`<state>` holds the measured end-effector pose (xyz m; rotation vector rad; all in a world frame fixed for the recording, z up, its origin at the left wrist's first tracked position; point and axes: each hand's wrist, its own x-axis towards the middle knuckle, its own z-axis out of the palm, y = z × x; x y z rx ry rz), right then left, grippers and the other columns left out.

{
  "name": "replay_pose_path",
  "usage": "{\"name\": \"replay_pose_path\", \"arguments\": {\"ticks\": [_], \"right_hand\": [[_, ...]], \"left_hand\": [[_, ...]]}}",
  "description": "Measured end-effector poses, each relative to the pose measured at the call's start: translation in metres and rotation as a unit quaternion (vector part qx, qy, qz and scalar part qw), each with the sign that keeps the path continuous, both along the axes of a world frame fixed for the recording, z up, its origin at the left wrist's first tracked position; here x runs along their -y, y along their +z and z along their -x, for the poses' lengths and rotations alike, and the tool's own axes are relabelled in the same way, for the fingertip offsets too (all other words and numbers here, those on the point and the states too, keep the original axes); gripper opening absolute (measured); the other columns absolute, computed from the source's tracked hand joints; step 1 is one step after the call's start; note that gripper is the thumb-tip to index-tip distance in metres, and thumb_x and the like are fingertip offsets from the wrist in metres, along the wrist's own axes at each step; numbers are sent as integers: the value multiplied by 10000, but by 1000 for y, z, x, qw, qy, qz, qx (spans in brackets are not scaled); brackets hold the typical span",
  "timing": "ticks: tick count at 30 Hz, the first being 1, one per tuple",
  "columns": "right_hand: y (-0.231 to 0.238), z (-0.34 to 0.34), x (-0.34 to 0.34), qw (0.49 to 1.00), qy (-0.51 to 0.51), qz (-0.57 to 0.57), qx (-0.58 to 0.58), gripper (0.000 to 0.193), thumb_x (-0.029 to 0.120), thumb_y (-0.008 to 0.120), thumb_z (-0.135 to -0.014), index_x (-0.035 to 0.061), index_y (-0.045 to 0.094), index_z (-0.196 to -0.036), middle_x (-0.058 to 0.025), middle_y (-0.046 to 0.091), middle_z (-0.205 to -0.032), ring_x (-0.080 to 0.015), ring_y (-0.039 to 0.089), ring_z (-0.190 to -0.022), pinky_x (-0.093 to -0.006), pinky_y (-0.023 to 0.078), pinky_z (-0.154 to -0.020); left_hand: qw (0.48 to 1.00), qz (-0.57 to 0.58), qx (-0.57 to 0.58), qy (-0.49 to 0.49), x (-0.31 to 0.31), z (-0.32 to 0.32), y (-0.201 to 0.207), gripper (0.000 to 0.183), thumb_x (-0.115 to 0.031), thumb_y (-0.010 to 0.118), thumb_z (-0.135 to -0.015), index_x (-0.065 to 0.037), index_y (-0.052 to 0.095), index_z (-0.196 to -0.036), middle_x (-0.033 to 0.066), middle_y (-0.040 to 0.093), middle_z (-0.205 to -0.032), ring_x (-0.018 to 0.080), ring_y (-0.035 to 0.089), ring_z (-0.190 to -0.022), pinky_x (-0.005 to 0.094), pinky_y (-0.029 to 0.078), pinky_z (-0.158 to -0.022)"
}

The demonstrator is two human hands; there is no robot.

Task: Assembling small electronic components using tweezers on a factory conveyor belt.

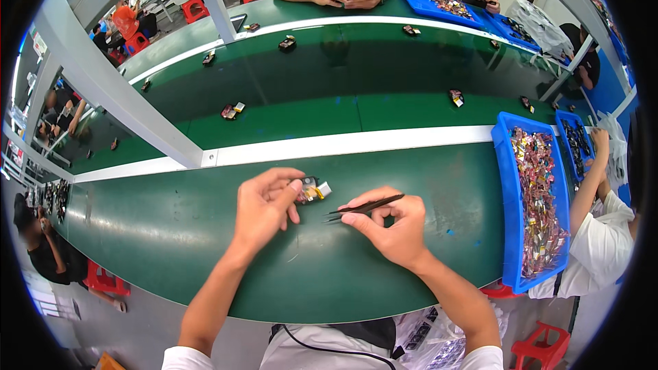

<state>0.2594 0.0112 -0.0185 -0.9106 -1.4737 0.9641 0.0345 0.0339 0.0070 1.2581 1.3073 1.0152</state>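
My left hand (264,207) is closed on a small electronic assembly (314,190), pinched between thumb and fingers above the green tabletop. The assembly has a black casing, a silvery-white block at its right side and a bit of yellow tape. Dark tweezers (370,207) lie across the fingers of my right hand (396,227), which grips them. Their tips point left toward the assembly and stay apart from it. Between the two hands there is a short gap over the green table (295,281).
A blue bin (506,199) full of small wired parts stands at the right, with a smaller blue tray (574,140) behind it. Beyond a white rail (356,141), a green conveyor (329,113) carries scattered assemblies. Co-workers sit opposite and on both sides. A grey post (130,89) rises at the left.
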Motion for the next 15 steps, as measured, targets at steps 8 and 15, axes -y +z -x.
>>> {"name": "replay_pose_path", "arguments": {"ticks": [8,15], "right_hand": [[0,-3,0,995,10,84,-49,117,-47,787,-823,-30,713,-912,-50,722,-825,20,431,-502,-173,297,-448],[-2,2,5,998,-14,62,-11,126,-37,800,-814,-19,715,-905,-25,701,-741,12,437,-475,-189,280,-442]], "left_hand": [[993,-14,120,16,25,-14,-20,228,-70,606,-1002,82,608,-1172,139,688,-901,150,657,-581,234,478,-439],[993,-20,114,0,31,-22,-23,202,-36,604,-998,71,608,-1169,124,710,-894,107,646,-601,224,471,-455]]}}
